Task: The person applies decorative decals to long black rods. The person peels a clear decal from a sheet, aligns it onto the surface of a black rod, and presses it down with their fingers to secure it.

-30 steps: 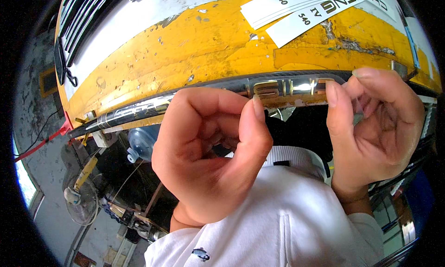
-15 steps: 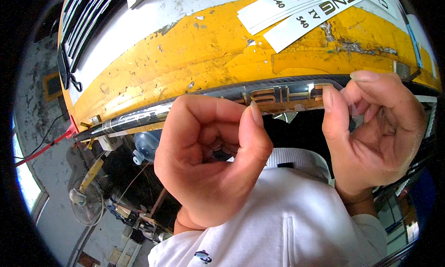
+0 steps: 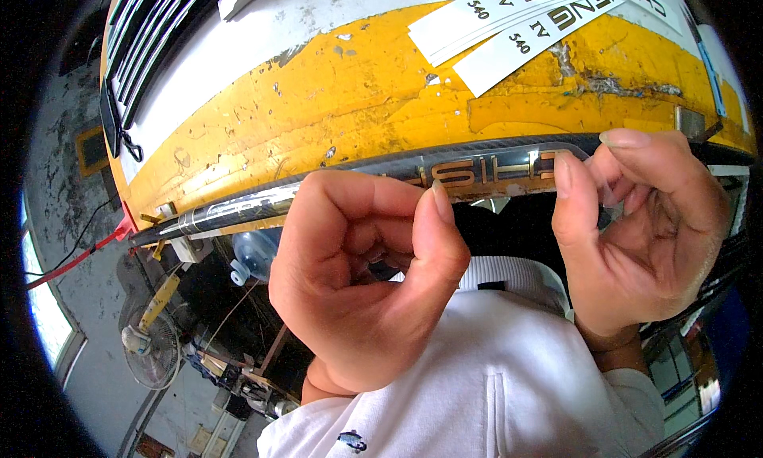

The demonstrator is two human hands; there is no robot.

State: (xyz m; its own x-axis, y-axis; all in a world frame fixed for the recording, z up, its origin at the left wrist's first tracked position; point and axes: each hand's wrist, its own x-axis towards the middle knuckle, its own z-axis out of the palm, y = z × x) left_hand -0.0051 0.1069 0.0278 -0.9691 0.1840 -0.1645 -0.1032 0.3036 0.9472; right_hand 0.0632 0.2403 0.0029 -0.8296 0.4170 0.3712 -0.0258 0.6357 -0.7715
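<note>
A thin dark rod [image 3: 238, 213] runs across the middle, in front of a chipped yellow bench edge [image 3: 358, 100]. A clear decal strip with gold lettering [image 3: 485, 170] lies along the rod. My left hand [image 3: 366, 291] is curled, its thumb tip pressing the strip's left part against the rod. My right hand [image 3: 636, 235] pinches the strip's right end between thumb and forefinger. The rod's right part is hidden behind my right hand.
Two white printed sticker strips [image 3: 517, 29] lie on the yellow bench top. A black grille [image 3: 151, 29] sits at upper left. A red cable [image 3: 79, 255], a clear bottle [image 3: 254, 255] and a standing fan [image 3: 147, 339] are at left.
Both hands keep their pinch on the strip. The rod and hands sit slightly lower in the view than a second ago, and the gold lettering shows more plainly.
</note>
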